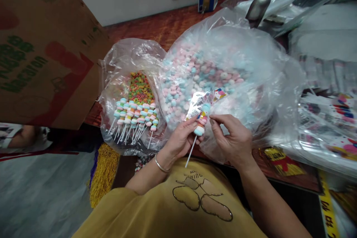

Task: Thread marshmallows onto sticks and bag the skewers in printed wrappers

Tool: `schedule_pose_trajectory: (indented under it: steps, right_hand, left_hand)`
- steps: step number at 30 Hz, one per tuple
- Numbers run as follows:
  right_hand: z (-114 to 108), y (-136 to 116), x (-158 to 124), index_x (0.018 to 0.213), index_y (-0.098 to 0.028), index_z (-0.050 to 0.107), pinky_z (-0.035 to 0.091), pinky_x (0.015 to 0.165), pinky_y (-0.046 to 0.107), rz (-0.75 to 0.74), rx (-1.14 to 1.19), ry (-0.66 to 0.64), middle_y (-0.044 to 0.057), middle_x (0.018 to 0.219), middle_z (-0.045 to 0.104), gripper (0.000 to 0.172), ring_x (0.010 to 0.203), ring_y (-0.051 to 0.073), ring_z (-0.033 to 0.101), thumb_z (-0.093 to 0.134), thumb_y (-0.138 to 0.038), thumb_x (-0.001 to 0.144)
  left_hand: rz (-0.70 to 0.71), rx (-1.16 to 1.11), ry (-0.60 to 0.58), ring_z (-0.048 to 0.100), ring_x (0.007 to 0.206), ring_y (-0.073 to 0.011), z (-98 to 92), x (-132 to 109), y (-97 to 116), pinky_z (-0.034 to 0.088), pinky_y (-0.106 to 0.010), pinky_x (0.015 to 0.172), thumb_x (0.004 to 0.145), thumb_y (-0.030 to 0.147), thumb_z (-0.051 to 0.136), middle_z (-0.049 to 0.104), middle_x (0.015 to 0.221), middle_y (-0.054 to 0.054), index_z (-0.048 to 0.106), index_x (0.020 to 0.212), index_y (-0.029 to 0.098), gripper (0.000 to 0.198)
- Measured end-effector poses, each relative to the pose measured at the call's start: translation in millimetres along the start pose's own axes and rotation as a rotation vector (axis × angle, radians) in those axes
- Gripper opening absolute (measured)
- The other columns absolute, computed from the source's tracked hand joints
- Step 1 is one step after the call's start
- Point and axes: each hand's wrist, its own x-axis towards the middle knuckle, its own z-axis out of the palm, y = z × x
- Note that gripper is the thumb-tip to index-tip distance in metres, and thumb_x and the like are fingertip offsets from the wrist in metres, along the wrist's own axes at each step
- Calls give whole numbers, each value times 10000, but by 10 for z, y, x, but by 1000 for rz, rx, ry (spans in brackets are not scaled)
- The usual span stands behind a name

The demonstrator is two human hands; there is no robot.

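Left hand (181,138) grips one marshmallow skewer (199,127); right hand (233,140) pinches its wrapper (198,102), partly on. I note more bare skewers (134,119) awaiting wrapping.

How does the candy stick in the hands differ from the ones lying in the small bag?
The held candy stick is single, gripped by the left hand, a printed wrapper at its top. The bagged candy sticks lie flat in a row, unwrapped, untouched. Both carry pastel candies on white sticks.
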Motion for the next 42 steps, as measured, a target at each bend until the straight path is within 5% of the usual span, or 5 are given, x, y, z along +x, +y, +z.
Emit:
schedule_pose_trajectory:
  steps: [14,26,37,42]
  right_hand:
    - [63,-47,-24,1082,-197,707,546,773,337,-88,-13,-75,68,915,795,168,804,203,733,569,-161,991]
    - [75,-73,90,852,-194,626,476,738,341,-267,-173,-126,42,709,689,175,654,197,613,520,-142,981]
    - [230,-78,-13,916,-182,616,489,832,358,-304,-188,-72,35,718,680,81,684,190,613,584,-111,938]
    - [197,6,26,965,-176,625,480,820,376,-275,-116,-122,44,760,690,83,720,200,621,568,-117,952]
  left_hand:
    - [112,226,-36,493,618,-74,-63,50,-45,401,-182,523,816,440,807,560,726,15,753,1035,150,368]
    - [162,408,3,443,528,-42,-137,80,-71,362,-189,494,840,489,775,543,696,53,718,1128,147,451]
    - [231,251,114,424,432,-39,-108,103,-212,326,-183,424,858,471,760,567,631,71,717,1139,184,404]
    - [190,1,40,607,654,-104,15,63,-89,462,-208,590,759,349,832,695,787,-5,757,1019,158,332]
